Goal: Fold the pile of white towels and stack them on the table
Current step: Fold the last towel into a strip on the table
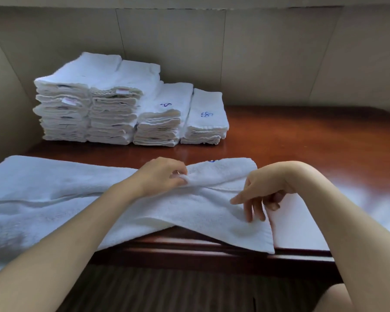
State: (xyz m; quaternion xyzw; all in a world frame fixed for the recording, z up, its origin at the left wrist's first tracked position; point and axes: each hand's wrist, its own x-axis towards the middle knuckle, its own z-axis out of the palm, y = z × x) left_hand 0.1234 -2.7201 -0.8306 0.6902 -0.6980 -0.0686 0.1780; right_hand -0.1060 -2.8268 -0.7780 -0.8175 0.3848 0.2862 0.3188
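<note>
A long white terry towel [61, 199] lies across the near edge of the glossy red-brown wooden table [291, 143]. The left hand [160, 176] pinches a fold; the right hand [261, 190] hovers, fingers relaxed, holding nothing. 4 stacks of folded white towels [122, 109] stand behind, against the beige wall [257, 52].

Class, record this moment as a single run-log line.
phase: folding | left hand: pinches towel fold | right hand: open, fingertips on towel | folded stacks: four, far side of table
</note>
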